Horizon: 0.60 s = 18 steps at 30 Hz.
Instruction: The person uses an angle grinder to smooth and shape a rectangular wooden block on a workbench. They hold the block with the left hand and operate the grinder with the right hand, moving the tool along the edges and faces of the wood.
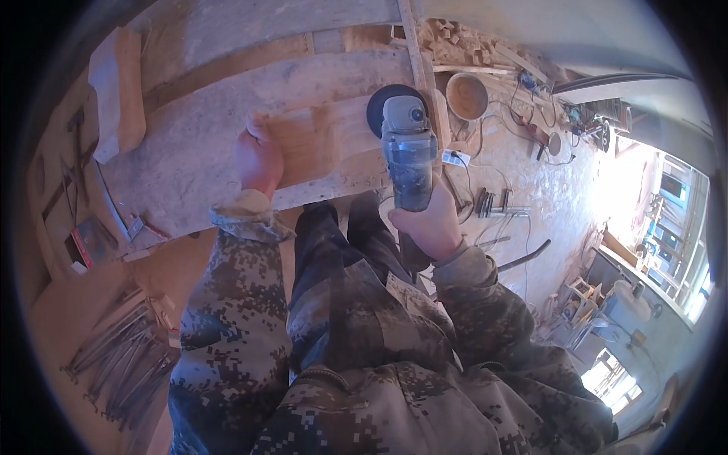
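Note:
My right hand (431, 221) is wrapped round the body of a grey angle grinder (409, 155). The grinder's round black disc (374, 114) lies over the right end of a wooden board (311, 144), where it hides part of the wood; whether it touches cannot be made out. At the board's left end, my left hand (260, 158) grips the edge with its fingers closed. The board rests on a dusty workbench (197, 178) in front of me. A narrow wooden strip (415, 53) crosses the bench just beyond the disc.
A shaped wooden block (119, 91) stands at the bench's far left. To the right, a round bowl (466, 97), a white power strip (456, 158), cords and a red power tool (535, 133) lie on the floor. Metal rods (125, 356) are heaped at lower left.

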### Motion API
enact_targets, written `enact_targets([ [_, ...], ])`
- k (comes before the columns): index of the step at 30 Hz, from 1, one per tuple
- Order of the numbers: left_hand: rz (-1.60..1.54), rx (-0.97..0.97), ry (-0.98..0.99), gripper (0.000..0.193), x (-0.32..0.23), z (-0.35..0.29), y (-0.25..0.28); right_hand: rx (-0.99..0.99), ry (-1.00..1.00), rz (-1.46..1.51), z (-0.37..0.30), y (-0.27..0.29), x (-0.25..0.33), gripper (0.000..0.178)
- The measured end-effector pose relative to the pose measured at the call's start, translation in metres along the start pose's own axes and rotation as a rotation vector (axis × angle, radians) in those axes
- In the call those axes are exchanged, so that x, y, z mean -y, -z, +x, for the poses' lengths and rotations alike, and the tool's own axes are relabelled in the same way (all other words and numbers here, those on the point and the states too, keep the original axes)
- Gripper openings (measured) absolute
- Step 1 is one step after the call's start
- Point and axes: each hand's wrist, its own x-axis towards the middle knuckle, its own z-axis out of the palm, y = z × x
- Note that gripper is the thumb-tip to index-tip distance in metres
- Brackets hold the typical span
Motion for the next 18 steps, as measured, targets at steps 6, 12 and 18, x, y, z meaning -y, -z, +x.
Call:
enact_targets([
  [6, 0.011, 0.014, -0.019, 0.068, -0.001, 0.0, 0.003, 0.206, -0.07, 0.208, -0.023, -0.01, 0.005, 0.055],
  [12, 0.043, 0.003, -0.03, 0.064, 0.0, 0.001, 0.003, 0.292, -0.116, 0.251, -0.027, -0.024, 0.002, 0.068],
  [18, 0.039, -0.01, -0.036, 0.061, -0.001, 0.0, 0.002, 0.279, -0.114, 0.166, -0.026, -0.024, 0.002, 0.068],
])
